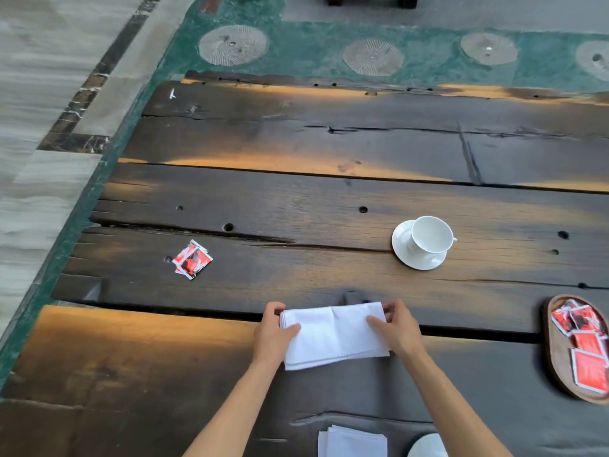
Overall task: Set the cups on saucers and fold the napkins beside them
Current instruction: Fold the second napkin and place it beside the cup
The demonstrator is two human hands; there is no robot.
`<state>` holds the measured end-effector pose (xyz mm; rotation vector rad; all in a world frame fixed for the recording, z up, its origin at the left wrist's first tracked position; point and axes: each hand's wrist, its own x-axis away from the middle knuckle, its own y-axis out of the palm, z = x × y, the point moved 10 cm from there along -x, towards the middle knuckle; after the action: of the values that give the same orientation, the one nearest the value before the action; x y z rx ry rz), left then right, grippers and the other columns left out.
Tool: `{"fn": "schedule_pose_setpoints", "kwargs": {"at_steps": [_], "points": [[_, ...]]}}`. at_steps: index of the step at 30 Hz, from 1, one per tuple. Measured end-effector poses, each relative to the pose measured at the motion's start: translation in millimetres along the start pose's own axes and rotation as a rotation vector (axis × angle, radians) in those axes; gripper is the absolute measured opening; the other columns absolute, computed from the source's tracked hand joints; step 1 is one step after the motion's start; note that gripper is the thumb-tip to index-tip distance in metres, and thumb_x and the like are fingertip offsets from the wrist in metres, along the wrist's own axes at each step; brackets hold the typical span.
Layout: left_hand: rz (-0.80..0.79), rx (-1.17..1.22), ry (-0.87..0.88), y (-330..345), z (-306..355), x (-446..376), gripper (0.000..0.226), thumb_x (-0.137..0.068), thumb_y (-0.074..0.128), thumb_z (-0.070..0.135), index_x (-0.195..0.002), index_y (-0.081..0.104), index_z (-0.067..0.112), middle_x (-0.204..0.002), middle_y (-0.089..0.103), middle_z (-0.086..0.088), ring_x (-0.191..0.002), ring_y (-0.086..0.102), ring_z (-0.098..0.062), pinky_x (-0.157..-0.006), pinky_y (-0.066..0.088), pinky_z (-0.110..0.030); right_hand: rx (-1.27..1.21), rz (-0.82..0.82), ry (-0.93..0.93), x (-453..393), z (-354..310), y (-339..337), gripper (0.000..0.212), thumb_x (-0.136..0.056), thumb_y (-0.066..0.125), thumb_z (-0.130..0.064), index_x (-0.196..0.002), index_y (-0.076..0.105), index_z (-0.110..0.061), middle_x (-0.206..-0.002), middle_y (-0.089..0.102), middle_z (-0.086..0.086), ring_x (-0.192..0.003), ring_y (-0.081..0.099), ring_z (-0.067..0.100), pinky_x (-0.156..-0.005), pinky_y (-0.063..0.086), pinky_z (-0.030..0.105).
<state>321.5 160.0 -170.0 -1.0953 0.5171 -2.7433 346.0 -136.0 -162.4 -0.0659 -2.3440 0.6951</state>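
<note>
A white napkin (334,334), folded into a rectangle, lies on the dark wooden table (296,206) in front of me. My left hand (273,328) pinches its left edge and my right hand (395,326) pinches its right edge. Farther back on the right, a white cup (430,234) stands upright on a white saucer (400,240). At the bottom edge lie another folded white napkin (351,441) and, right of it, part of a white saucer or cup (428,446), cut off by the frame.
A wooden oval tray (552,354) with red sachets sits at the right edge. A small pile of red sachets (192,258) lies on the left of the table. The table's left edge drops to a green and grey floor (49,127).
</note>
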Motion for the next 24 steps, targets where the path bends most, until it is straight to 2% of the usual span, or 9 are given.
{"fn": "schedule_pose_setpoints", "kwargs": {"at_steps": [3, 6, 8, 11, 14, 16, 18, 21, 24], "points": [[0.099, -0.289, 0.204, -0.6, 14.2, 8.0, 0.056, -0.083, 0.070, 0.009, -0.126, 0.043, 0.032, -0.121, 0.045, 0.000, -0.106, 0.054, -0.020, -0.093, 0.049, -0.036, 0.118, -0.074, -0.004, -3.1, -2.9, 6.4, 0.044, -0.073, 0.077, -0.019, -0.106, 0.048, -0.022, -0.097, 0.064, -0.004, -0.082, 0.060, 0.013, -0.062, 0.044, 0.027], [0.202, -0.474, 0.365, 4.8, 26.4, 33.0, 0.046, -0.091, 0.056, 0.042, -0.135, 0.039, 0.041, -0.136, 0.035, 0.010, -0.121, 0.039, -0.013, -0.098, 0.042, -0.029, 0.224, -0.111, -0.031, 0.2, -7.1, 8.7, 0.052, -0.078, 0.070, -0.017, -0.123, 0.045, -0.018, -0.108, 0.061, 0.000, -0.092, 0.056, 0.019, -0.071, 0.044, 0.029], [0.113, -0.543, 0.567, 28.4, 33.8, 51.3, 0.048, -0.090, 0.056, 0.048, -0.136, 0.043, 0.044, -0.142, 0.042, 0.018, -0.128, 0.042, -0.011, -0.103, 0.038, -0.029, 0.255, -0.105, -0.065, 5.1, -15.6, 6.5, 0.056, -0.079, 0.066, -0.015, -0.130, 0.043, -0.017, -0.113, 0.063, 0.003, -0.093, 0.056, 0.020, -0.072, 0.042, 0.029], [-0.090, -0.841, 0.890, 79.8, 22.8, 81.6, 0.058, -0.080, 0.071, 0.037, -0.135, 0.054, 0.038, -0.149, 0.049, 0.005, -0.137, 0.048, -0.020, -0.114, 0.031, -0.042, 0.201, -0.059, -0.173, 21.7, -40.0, 5.1, 0.056, -0.078, 0.064, -0.012, -0.129, 0.044, -0.019, -0.100, 0.066, -0.007, -0.086, 0.062, 0.012, -0.067, 0.044, 0.020], [-0.167, -0.905, 0.764, 83.4, 8.3, 73.0, 0.067, -0.082, 0.067, 0.040, -0.145, 0.045, 0.034, -0.157, 0.037, 0.007, -0.145, 0.035, -0.019, -0.119, 0.027, -0.048, 0.162, -0.130, -0.301, 48.8, -66.4, 31.0, 0.050, -0.077, 0.066, -0.023, -0.122, 0.046, -0.031, -0.084, 0.063, -0.017, -0.073, 0.061, -0.006, -0.060, 0.044, 0.007], [-0.172, -0.791, 0.742, 80.1, 11.1, 69.1, 0.061, -0.090, 0.055, 0.030, -0.148, 0.037, 0.037, -0.159, 0.029, 0.017, -0.149, 0.026, -0.010, -0.123, 0.020, -0.035, 0.106, -0.225, -0.347, 63.8, -75.5, 60.3, 0.044, -0.081, 0.066, -0.030, -0.122, 0.049, -0.031, -0.085, 0.066, -0.013, -0.075, 0.062, -0.005, -0.065, 0.046, 0.008], [-0.154, -0.494, 0.676, 60.9, 23.2, 63.7, 0.055, -0.089, 0.050, 0.013, -0.137, 0.052, 0.042, -0.141, 0.051, 0.027, -0.132, 0.046, 0.003, -0.111, 0.036, -0.017, 0.063, -0.284, -0.347, 71.5, -80.1, 85.1, 0.036, -0.086, 0.061, -0.033, -0.122, 0.055, -0.027, -0.091, 0.068, -0.011, -0.079, 0.062, -0.003, -0.072, 0.048, 0.013], [0.131, -0.299, 0.464, 3.5, 13.7, 48.7, 0.039, -0.082, 0.051, -0.009, -0.094, 0.076, 0.019, -0.096, 0.070, 0.010, -0.090, 0.063, -0.010, -0.082, 0.052, -0.030, 0.153, -0.226, -0.397, 69.2, -84.1, 98.3, 0.025, -0.094, 0.051, -0.020, -0.114, 0.066, -0.019, -0.101, 0.068, -0.008, -0.089, 0.060, 0.003, -0.080, 0.045, 0.021], [0.275, -0.118, 0.256, -33.7, -13.4, 44.1, 0.029, -0.093, 0.052, 0.000, -0.091, 0.067, 0.025, -0.096, 0.064, 0.011, -0.092, 0.062, -0.012, -0.082, 0.046, -0.024, 0.272, -0.205, -0.450, 64.1, -79.3, 109.7, 0.038, -0.091, 0.045, -0.002, -0.124, 0.063, -0.011, -0.122, 0.055, -0.001, -0.114, 0.052, 0.013, -0.101, 0.041, 0.024]]}}
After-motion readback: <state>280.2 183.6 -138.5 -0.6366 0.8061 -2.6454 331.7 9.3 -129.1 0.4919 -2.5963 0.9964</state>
